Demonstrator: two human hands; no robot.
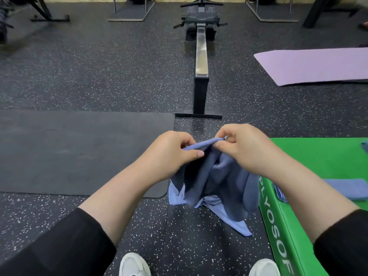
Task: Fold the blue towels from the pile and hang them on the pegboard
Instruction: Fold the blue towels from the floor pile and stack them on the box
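Note:
A blue towel (215,182) hangs in front of me above the speckled floor, bunched in loose folds. My left hand (173,152) pinches its top edge on the left, thumb over the cloth. My right hand (245,146) pinches the same edge just to the right, close to the left hand. The towel's lower corner (241,228) hangs low near the floor. A folded blue towel (346,189) lies on the green box (322,156) at my right, partly hidden by my right forearm. Another blue cloth edge (365,147) shows at the far right. No pegboard is in view.
A black mat (79,152) lies on the floor to the left. A rowing machine rail (201,76) stretches straight ahead. A purple mat (314,64) lies at the right back. Metal equipment stands (131,10) line the far wall. My white shoes (133,265) show at the bottom.

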